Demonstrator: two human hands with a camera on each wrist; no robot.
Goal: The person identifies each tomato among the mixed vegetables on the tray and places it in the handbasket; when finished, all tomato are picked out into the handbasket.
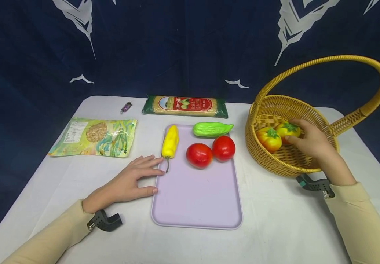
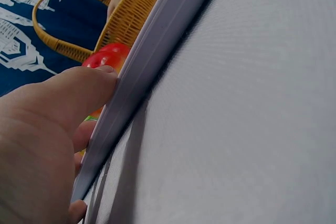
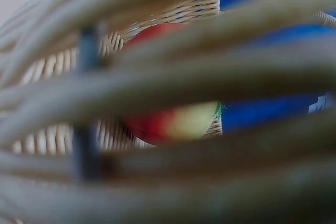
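Note:
Inside the wicker basket (image 1: 266, 156), my right hand (image 1: 312, 143) grips a yellow-red tomato (image 1: 288, 129) with a green leafy top, thumb and fingers on either side. A second such tomato (image 1: 269, 139) lies beside it on the basket floor. Woven strands blur most of the right wrist view, with a tomato (image 3: 184, 121) showing behind them. My left hand (image 1: 134, 179) rests at the left rim of the lilac tray (image 1: 196, 198), fingers spread and fairly straight. Its fingertips are close to the stem of a yellow pepper (image 1: 170, 142), which lies on that rim.
Two red tomatoes (image 1: 199, 155) and a green pepper (image 1: 212, 129) lie on the tray. Behind it is a spaghetti pack (image 1: 185, 106). A patterned food pouch (image 1: 94, 137) and a small wrapped candy (image 1: 126, 107) lie at left. The basket's tall handle (image 1: 325, 60) arches over its opening.

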